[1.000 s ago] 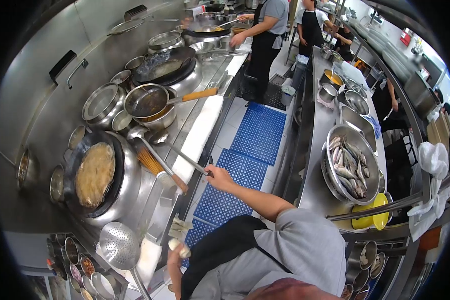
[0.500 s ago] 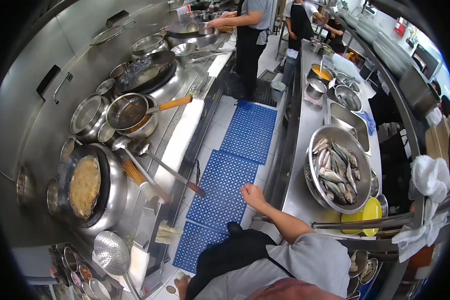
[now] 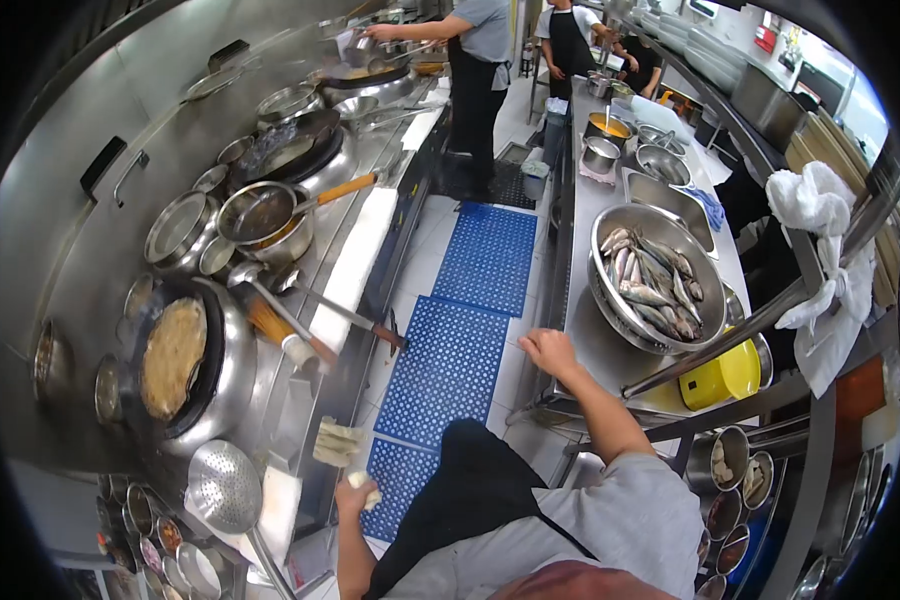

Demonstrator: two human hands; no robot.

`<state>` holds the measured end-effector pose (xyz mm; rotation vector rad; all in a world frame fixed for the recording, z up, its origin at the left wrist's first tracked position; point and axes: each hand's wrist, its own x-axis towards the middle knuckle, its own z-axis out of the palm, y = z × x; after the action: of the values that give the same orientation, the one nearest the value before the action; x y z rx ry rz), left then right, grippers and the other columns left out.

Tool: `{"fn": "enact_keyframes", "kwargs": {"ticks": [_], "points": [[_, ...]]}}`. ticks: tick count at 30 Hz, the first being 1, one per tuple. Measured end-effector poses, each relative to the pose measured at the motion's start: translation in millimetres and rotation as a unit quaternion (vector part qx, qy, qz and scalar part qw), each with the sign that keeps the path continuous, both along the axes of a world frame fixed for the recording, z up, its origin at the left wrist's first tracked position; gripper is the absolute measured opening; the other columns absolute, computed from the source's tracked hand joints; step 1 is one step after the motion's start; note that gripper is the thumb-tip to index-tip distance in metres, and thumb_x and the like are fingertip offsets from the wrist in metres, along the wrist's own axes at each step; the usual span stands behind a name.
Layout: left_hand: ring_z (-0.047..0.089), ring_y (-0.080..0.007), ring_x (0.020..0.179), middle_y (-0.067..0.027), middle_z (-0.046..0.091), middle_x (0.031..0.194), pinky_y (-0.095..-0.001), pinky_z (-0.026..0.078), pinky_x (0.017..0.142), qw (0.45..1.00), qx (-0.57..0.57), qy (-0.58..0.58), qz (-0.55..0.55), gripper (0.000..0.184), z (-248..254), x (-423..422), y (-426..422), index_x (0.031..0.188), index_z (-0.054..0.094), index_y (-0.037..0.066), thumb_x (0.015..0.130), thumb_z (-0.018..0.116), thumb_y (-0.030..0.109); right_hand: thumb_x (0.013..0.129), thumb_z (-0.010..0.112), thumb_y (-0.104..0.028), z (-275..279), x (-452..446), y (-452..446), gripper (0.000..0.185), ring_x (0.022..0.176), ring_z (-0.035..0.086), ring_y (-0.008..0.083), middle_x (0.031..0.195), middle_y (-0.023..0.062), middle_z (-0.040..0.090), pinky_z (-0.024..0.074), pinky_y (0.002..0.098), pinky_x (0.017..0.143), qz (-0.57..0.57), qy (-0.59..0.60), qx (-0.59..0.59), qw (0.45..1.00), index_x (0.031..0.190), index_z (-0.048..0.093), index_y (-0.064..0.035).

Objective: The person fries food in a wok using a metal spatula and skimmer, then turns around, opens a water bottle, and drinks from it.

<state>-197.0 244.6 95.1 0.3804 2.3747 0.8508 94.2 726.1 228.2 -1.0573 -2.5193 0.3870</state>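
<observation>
My right hand [image 3: 550,352] is in the air over the floor near the right counter's edge, its fingers curled together, with nothing visible in them. My left hand [image 3: 354,494] grips a pale folded cloth [image 3: 368,490] beside the stove's front edge. Another cloth [image 3: 337,442] hangs just above it. A ladle [image 3: 340,310] rests with its handle sticking out past the stove edge. Next to it lies a bamboo brush [image 3: 273,325]. A wok [image 3: 175,357] on the left holds a light brown, bubbling content. The perforated skimmer [image 3: 225,487] lies at the near end.
On the right counter [image 3: 570,300] stands a steel bowl of fish [image 3: 655,280] with a yellow container [image 3: 720,375] beside it. A metal rail [image 3: 715,345] crosses nearby. Blue mats [image 3: 440,370] cover the aisle floor. A co-worker [image 3: 482,70] stands at the far woks.
My right hand has released the ladle handle and moved right, toward the counter with the fish. My left hand has risen with its cloth. The view has shifted, and the co-worker's arm has moved.
</observation>
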Motion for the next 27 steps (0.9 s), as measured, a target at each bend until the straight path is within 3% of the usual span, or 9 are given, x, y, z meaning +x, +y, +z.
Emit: {"fn": "enact_keyframes", "kwargs": {"ticks": [6, 8, 12, 17, 19, 21, 22, 23, 27], "points": [[0.070, -0.0385, 0.095, -0.0251, 0.071, 0.097, -0.0448, 0.054, 0.081, 0.972, -0.224, -0.045, 0.055, 0.063, -79.6, 65.7, -177.8, 0.094, 0.071, -0.008, 0.061, 0.081, 0.045, 0.089, 0.065, -0.040, 1.7, -9.0, -7.9, 0.039, 0.070, 0.065, 0.0404, 0.072, 0.0202, 0.066, 0.0492, 0.0489, 0.063, -0.039, 0.048, -0.028, 0.998, 0.076, 0.067, -0.0033], [0.070, -0.0364, 0.093, -0.0234, 0.071, 0.095, -0.0446, 0.054, 0.078, 0.961, -0.233, -0.060, 0.132, 0.058, -44.4, 101.7, -204.4, 0.092, 0.070, -0.006, 0.061, 0.084, 0.041, 0.089, 0.066, -0.041, 6.9, -11.0, -4.8, 0.039, 0.069, 0.065, 0.0405, 0.072, 0.0202, 0.066, 0.0495, 0.0488, 0.063, -0.049, 0.033, -0.031, 0.998, 0.076, 0.068, -0.0036], [0.070, -0.0315, 0.086, -0.0186, 0.071, 0.088, -0.0420, 0.054, 0.074, 0.952, -0.241, -0.039, 0.185, 0.056, -72.1, 131.6, -252.6, 0.091, 0.069, -0.005, 0.058, 0.088, 0.036, 0.087, 0.066, -0.046, 7.8, -13.3, -5.1, 0.044, 0.068, 0.065, 0.0401, 0.070, 0.0196, 0.066, 0.0495, 0.0490, 0.062, -0.051, 0.022, -0.033, 0.998, 0.076, 0.068, -0.0038], [0.071, -0.0322, 0.088, -0.0207, 0.072, 0.091, -0.0421, 0.054, 0.074, 0.967, -0.139, 0.067, 0.201, 0.062, -97.0, 132.4, -240.4, 0.093, 0.070, -0.006, 0.056, 0.089, 0.039, 0.087, 0.065, -0.050, 5.7, -13.9, -4.6, 0.048, 0.066, 0.065, 0.0402, 0.069, 0.0195, 0.066, 0.0489, 0.0498, 0.061, -0.065, 0.029, -0.030, 0.997, 0.073, 0.067, -0.0035], [0.071, -0.0351, 0.088, -0.0229, 0.072, 0.091, -0.0431, 0.054, 0.076, 0.981, -0.145, -0.072, 0.107, 0.063, -78.8, 104.1, -218.4, 0.092, 0.070, -0.007, 0.055, 0.088, 0.041, 0.086, 0.065, -0.050, 9.7, -13.2, -7.6, 0.049, 0.067, 0.065, 0.0405, 0.069, 0.0197, 0.066, 0.0487, 0.0503, 0.061, -0.073, 0.018, -0.034, 0.997, 0.073, 0.066, -0.0033], [0.071, -0.0340, 0.087, -0.0223, 0.072, 0.090, -0.0429, 0.055, 0.077, 0.985, -0.128, -0.036, 0.114, 0.059, -43.8, 93.5, -183.0, 0.091, 0.071, -0.004, 0.055, 0.088, 0.040, 0.086, 0.065, -0.050, 8.0, -12.6, -8.3, 0.049, 0.068, 0.065, 0.0407, 0.069, 0.0200, 0.066, 0.0486, 0.0508, 0.061, -0.073, 0.022, -0.027, 0.997, 0.072, 0.066, -0.0033], [0.071, -0.0335, 0.088, -0.0209, 0.072, 0.091, -0.0427, 0.055, 0.078, 0.990, -0.108, -0.041, 0.081, 0.058, -69.1, 77.3, -184.3, 0.093, 0.071, -0.003, 0.055, 0.088, 0.038, 0.086, 0.065, -0.050, 7.8, -13.2, -8.1, 0.049, 0.068, 0.065, 0.0409, 0.069, 0.0202, 0.066, 0.0486, 0.0510, 0.062, -0.073, 0.026, -0.024, 0.997, 0.072, 0.066, -0.0032], [0.071, -0.0337, 0.088, -0.0210, 0.072, 0.092, -0.0426, 0.055, 0.079, 0.992, -0.062, -0.038, 0.106, 0.059, -25.7, 77.2, -159.1, 0.092, 0.070, -0.004, 0.054, 0.088, 0.038, 0.086, 0.065, -0.050, 8.9, -13.7, -8.5, 0.049, 0.068, 0.065, 0.0409, 0.069, 0.0202, 0.066, 0.0486, 0.0512, 0.062, -0.073, 0.024, -0.025, 0.997, 0.072, 0.066, -0.0033], [0.070, -0.0357, 0.091, -0.0222, 0.070, 0.099, -0.0428, 0.055, 0.081, 0.992, -0.056, -0.006, 0.114, 0.070, -44.9, 53.8, -148.1, 0.107, 0.060, -0.005, 0.055, 0.088, 0.031, 0.086, 0.065, -0.050, 8.7, -12.5, -9.5, 0.049, 0.069, 0.065, 0.0410, 0.070, 0.0203, 0.066, 0.0487, 0.0514, 0.063, -0.074, 0.023, -0.027, 0.997, 0.073, 0.066, -0.0035]]}}
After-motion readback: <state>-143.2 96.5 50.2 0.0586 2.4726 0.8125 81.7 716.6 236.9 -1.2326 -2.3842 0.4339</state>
